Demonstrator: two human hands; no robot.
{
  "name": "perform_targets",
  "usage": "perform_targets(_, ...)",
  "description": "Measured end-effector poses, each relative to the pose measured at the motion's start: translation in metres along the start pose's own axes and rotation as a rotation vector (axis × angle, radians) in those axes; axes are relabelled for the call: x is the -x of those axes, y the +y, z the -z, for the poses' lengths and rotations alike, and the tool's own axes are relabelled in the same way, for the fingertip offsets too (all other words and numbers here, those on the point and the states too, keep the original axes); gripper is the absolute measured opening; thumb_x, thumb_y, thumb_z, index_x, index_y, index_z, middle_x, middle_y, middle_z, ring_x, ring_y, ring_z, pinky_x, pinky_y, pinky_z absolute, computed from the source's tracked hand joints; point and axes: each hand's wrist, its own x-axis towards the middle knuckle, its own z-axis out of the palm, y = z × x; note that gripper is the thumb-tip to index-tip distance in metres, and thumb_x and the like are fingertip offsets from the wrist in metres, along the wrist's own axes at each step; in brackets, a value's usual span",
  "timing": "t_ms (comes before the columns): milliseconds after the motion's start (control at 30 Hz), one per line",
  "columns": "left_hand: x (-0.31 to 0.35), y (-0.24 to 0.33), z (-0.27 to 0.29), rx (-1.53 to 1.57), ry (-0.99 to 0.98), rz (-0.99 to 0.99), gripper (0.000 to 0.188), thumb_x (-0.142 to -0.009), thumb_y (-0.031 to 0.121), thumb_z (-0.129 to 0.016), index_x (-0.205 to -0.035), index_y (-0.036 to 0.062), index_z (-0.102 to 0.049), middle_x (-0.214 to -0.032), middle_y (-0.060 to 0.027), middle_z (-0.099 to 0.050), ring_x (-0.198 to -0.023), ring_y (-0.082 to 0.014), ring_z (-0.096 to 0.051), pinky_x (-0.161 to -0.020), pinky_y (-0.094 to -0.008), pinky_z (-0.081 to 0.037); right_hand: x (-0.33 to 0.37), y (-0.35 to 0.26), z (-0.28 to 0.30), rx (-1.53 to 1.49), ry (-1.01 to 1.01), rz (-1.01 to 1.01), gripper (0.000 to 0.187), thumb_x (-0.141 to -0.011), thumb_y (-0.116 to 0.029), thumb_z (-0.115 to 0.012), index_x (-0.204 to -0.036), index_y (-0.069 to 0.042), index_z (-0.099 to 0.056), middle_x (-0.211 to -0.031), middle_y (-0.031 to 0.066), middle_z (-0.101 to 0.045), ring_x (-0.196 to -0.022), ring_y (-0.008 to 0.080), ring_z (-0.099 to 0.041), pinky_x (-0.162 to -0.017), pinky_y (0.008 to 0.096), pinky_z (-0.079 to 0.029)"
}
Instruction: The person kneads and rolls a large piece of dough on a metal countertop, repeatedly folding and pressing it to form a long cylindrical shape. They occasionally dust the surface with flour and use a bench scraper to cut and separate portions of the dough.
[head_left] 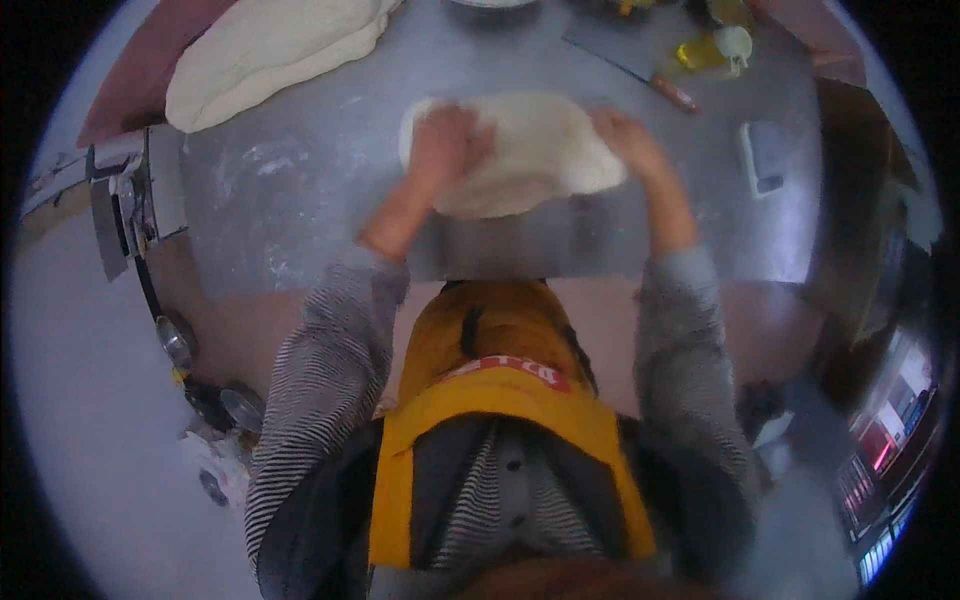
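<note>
A flattened oval of pale dough (540, 150) lies on the metal worktop in front of me. My left hand (447, 143) presses on its left part, the fingers lying out over the surface and somewhat blurred. At the opposite end, my right hand (622, 135) is closed on the dough's right edge, with the fingertips partly hidden. The near side of the dough bulges toward me in a slightly darker fold.
A large slab of dough (285, 55) lies at the worktop's far left. Back right are a long knife (640, 75) with a wooden handle and a jug of yellow oil (712, 50). A pale phone-like rectangular object (767, 160) rests near the right edge. Flour smears the metal worktop (270, 200).
</note>
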Motion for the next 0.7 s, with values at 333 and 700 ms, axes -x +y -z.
perform_targets(333,0.162,0.028,0.039,0.366,0.187,-0.097,0.031,-0.084,0.023,-0.065,-0.111,0.0071,-0.064,-0.114,-0.0153,-0.060,-0.103,-0.0381,-0.056,-0.090,-0.0513,-0.045,0.096,-0.138,-0.110,0.397,0.457,0.390,0.042,-0.088,-0.031,-0.059,-0.125,-0.011,-0.056,-0.137,0.0106,-0.049,-0.130,0.0327,-0.043,-0.110,0.0591,-0.025)
perform_targets(700,0.070,-0.005,-0.047,0.049,0.396,0.017,0.042,-0.081,0.038,-0.059,-0.112,0.0113,-0.065,-0.127,-0.0158,-0.056,-0.116,-0.0382,-0.050,-0.099,-0.0572,-0.034,0.043,-0.115,-0.132,0.424,0.564,0.295,0.039,-0.085,-0.026,-0.056,-0.121,-0.012,-0.059,-0.134,0.0085,-0.052,-0.126,0.0314,-0.047,-0.110,0.0608,-0.023)
